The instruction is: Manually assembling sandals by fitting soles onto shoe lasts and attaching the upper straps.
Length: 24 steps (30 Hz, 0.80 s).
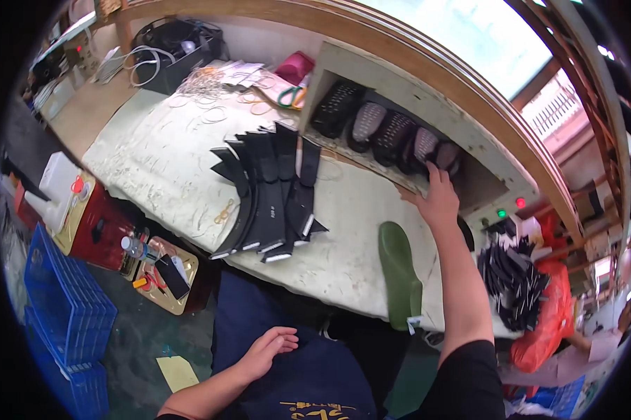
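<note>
Starting left: black curved strips [266, 203] fanned in a pile on the pale worktable [343, 273]. Below, in front of the dark blue apron [308, 374], left hand [265, 352] with fingers loosely curled, gripping nothing visible; farther from the open-fronted box [427, 105] than the right. Inside that box, dotted shoe-shaped pieces [388, 136] in a slanting row, at the back of the worktable. Next, green foot-shaped form [399, 276] lying in front of the box, long axis roughly fore-and-aft. By the row's right end, right hand [438, 199], clearly nearer: thumb set wide of extended fingers, nothing visibly pinched. From there, rightmost clearly dotted piece [425, 142] straight ahead, long axis running into the box, roughly in line with the fingers. Contact: cannot tell.
</note>
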Motion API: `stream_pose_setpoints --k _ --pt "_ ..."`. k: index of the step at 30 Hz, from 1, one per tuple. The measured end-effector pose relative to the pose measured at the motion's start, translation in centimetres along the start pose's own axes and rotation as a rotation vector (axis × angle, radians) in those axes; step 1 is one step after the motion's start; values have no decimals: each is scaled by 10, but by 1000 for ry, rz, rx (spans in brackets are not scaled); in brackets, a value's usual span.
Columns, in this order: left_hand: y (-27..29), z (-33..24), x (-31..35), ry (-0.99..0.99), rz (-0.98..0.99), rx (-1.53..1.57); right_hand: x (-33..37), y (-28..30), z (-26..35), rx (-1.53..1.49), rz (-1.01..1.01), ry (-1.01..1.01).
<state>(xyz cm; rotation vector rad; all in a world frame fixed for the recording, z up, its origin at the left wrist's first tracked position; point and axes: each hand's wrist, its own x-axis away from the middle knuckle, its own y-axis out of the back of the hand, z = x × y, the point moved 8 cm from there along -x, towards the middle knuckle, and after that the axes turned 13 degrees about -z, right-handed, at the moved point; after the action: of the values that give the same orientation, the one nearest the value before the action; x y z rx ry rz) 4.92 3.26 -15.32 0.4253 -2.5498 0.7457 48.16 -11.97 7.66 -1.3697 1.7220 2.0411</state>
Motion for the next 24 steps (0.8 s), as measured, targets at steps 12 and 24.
stream_pose_setpoints --k 12,24 --pt "-25 -14 -11 20 112 -128 -5 26 -59 -20 -122 -31" --pt "-171 -84 -9 92 63 662 280 206 96 -1298 -272 -1160"
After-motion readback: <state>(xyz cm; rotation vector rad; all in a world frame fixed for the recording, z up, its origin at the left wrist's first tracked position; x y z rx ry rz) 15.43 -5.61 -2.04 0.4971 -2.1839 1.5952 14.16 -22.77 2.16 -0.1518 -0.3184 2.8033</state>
